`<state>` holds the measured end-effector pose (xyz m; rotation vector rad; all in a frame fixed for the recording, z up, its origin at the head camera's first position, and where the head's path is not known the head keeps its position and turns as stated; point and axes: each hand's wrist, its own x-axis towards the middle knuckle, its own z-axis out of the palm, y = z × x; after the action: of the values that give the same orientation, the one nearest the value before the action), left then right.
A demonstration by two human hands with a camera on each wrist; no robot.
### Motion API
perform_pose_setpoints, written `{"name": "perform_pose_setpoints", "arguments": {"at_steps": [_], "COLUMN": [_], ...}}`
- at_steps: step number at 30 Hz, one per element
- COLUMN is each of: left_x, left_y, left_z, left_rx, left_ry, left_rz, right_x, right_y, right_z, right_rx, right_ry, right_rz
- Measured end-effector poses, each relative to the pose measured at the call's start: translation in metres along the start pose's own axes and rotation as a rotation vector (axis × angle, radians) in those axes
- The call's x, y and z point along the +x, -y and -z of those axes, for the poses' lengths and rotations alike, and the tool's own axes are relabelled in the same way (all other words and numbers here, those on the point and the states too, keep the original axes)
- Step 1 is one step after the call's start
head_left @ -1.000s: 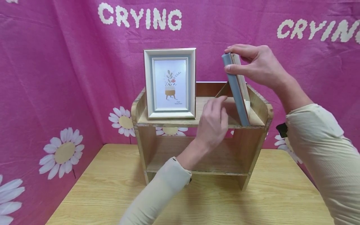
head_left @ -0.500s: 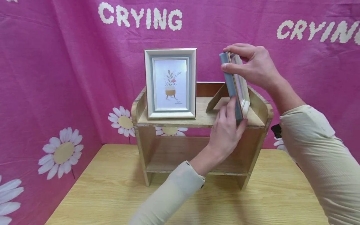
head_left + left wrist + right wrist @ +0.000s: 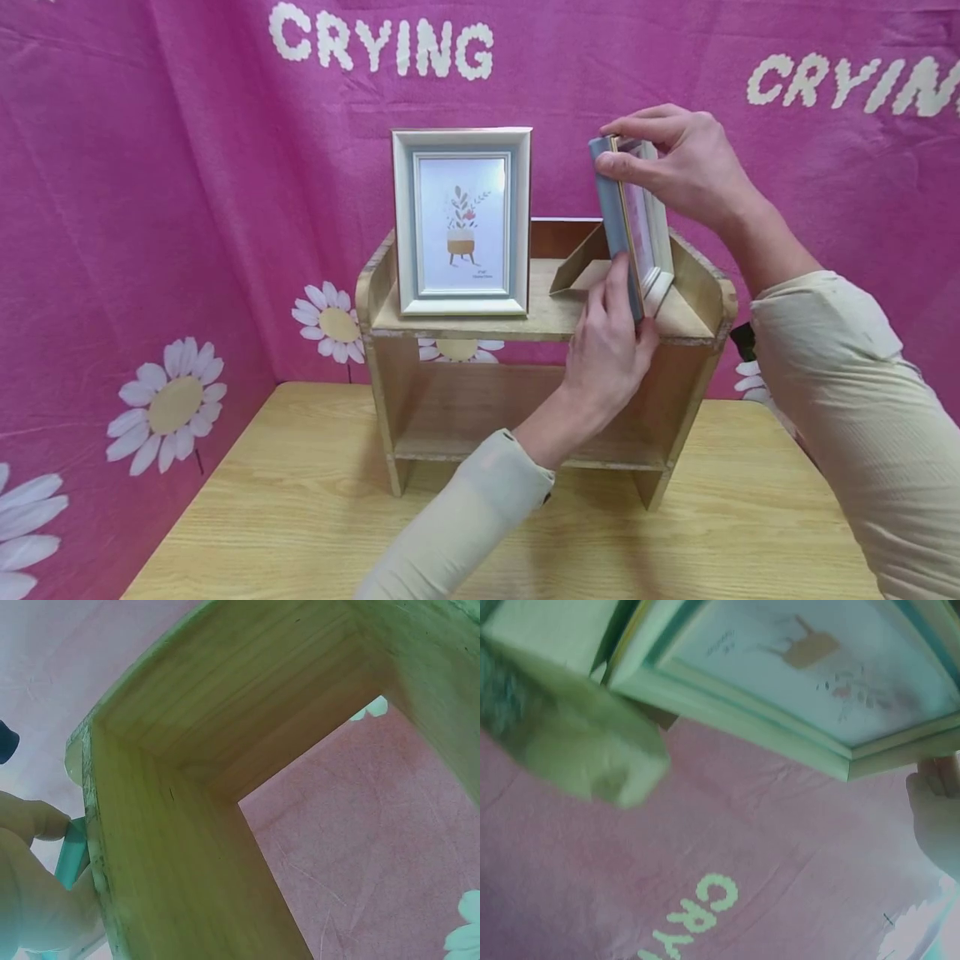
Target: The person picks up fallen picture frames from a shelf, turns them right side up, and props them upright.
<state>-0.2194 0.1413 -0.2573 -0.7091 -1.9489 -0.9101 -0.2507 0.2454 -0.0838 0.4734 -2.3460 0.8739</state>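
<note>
A picture frame (image 3: 615, 218) stands side-on at the right of the small wooden shelf's top board (image 3: 546, 320), tilted slightly, its hinged back leg (image 3: 579, 260) spread out to the left. My right hand (image 3: 686, 165) pinches its upper edge between thumb and fingers. Low on the near edge, my left hand (image 3: 606, 357) grips the same frame. In the right wrist view, the frame's light border (image 3: 739, 726) surrounds a potted-plant print, with my right fingers (image 3: 934, 799) at one corner. The left wrist view catches my left hand (image 3: 36, 889) around a blue-green edge (image 3: 73, 853).
A second white and blue picture frame (image 3: 462, 304) faces me on the shelf's left side. Raised side panels (image 3: 705, 292) bound the top board. The shelf stands on a wooden table (image 3: 300, 500) before a pink daisy-print cloth (image 3: 225, 167).
My left hand has moved right and taken hold of the frame's lower near edge. The frame has turned so that more of its picture side shows, and its leg is more visible.
</note>
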Motion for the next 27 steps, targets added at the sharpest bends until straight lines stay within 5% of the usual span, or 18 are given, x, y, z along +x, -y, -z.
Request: {"name": "perform_pose_setpoints", "arguments": {"at_steps": [15,27], "left_x": [0.002,0.004], "left_y": [0.011,0.029], "left_z": [0.009,0.023], "left_rx": [-0.003,-0.043], "left_ry": [-0.006,0.050], "left_rz": [-0.028,-0.075], "right_x": [0.002,-0.001], "right_y": [-0.004,-0.001], "right_z": [0.010,0.013], "right_rx": [0.088,0.103], "right_ry": [-0.032,-0.076], "right_rz": [0.009,0.034]}}
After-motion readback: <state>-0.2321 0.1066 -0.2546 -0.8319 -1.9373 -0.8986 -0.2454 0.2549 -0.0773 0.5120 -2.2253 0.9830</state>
